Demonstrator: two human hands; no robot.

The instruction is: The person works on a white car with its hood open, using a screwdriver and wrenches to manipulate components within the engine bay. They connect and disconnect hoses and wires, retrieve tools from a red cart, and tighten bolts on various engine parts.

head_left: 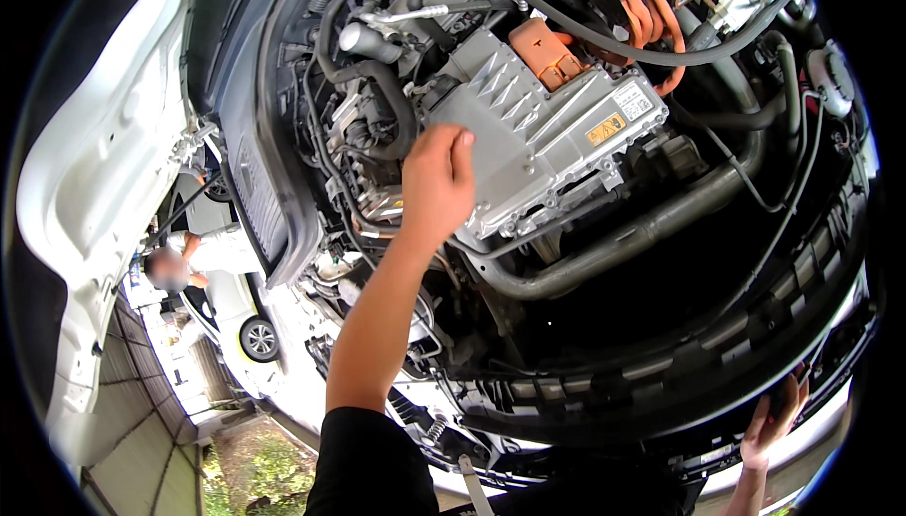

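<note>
My left hand (439, 181) is closed, fingers curled and thumb on top, over the near-left side of a grey ribbed metal power unit (514, 138) in a car's engine bay. Whatever it may hold is hidden. An orange connector cover (545, 51) sits on the unit's far side, and a yellow warning label (606, 129) is on its right part. Beside my left hand runs a black curved hose (401, 105). My right hand (769, 426) is at the car's front edge, lower right, its thumb and fingers around a small dark thing with a reddish spot, too unclear to name.
Thick orange cables (646, 16) and a black hose (623, 49) cross the far side. A metal pipe (613, 256) curves in front of the unit. The raised white hood (90, 138) stands left. Beyond it are a person (222, 250) and a parked white car (226, 304).
</note>
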